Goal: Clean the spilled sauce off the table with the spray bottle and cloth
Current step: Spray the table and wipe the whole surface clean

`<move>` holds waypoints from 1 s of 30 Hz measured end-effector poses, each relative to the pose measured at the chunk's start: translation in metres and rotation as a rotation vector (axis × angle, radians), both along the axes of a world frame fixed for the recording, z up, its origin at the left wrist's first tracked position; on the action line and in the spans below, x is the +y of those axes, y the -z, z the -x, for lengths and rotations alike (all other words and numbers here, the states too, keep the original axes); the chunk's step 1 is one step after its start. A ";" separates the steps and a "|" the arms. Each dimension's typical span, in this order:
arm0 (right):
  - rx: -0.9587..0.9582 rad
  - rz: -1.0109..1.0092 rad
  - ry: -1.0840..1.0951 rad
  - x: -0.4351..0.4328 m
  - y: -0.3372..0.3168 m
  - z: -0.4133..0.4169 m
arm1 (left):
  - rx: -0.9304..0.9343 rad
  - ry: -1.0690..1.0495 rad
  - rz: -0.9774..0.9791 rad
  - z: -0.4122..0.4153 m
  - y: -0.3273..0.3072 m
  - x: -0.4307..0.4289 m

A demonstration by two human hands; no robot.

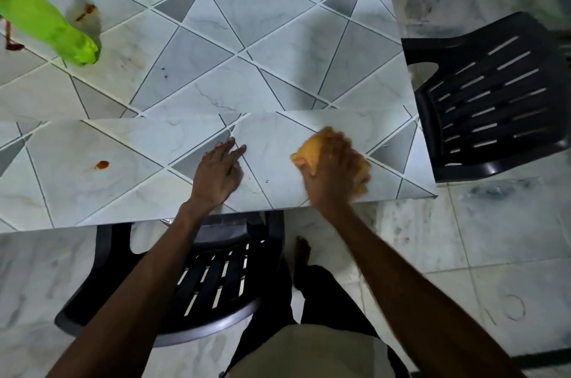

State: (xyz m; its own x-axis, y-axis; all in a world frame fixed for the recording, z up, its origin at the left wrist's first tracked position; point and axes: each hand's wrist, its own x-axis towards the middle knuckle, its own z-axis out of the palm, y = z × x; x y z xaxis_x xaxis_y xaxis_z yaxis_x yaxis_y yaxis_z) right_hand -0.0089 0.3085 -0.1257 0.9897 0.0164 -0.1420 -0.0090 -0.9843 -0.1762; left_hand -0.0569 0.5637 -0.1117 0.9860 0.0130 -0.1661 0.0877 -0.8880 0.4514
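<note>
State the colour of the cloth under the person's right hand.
Orange-yellow cloth, under the right hand; head view.

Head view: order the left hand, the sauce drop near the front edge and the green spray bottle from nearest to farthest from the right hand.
From the right hand, on the orange cloth:
1. left hand, just to its left.
2. sauce drop, further left, near the front edge.
3. green spray bottle, far-left back corner.

Right of centre we see the right hand [332, 175], blurred, gripping an orange cloth [309, 151] against the tiled table [278, 38]. The left hand [217, 174] rests flat beside it. At mid left lies a red sauce spot [102, 165]. At upper left stands a green spray bottle [46, 22], near a sauce smear [88, 10].
</note>
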 end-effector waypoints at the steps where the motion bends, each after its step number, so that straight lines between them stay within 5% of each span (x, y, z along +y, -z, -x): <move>1: -0.005 -0.028 -0.114 0.026 0.000 0.008 | 0.002 -0.001 0.022 0.000 -0.001 0.003; 5: -0.031 -0.087 -0.488 0.059 -0.012 0.048 | -0.008 -0.004 0.105 0.001 -0.010 0.013; 8: -0.047 -0.032 -0.554 0.007 -0.009 0.057 | -0.044 -0.012 0.127 0.004 -0.011 0.013; 13: -0.009 0.021 -0.138 -0.082 0.001 -0.002 | 0.005 -0.068 0.205 0.002 -0.014 0.010; 17: -0.006 0.002 0.071 -0.018 -0.003 -0.053 | 0.030 -0.137 0.280 0.006 -0.025 0.015; 25: -0.017 -0.082 -0.610 0.128 -0.011 0.073 | 0.013 -0.116 -0.004 0.051 -0.023 0.098; 30: -0.022 -0.043 -0.546 0.058 -0.010 0.081 | -0.078 -0.020 -0.039 0.068 -0.010 0.139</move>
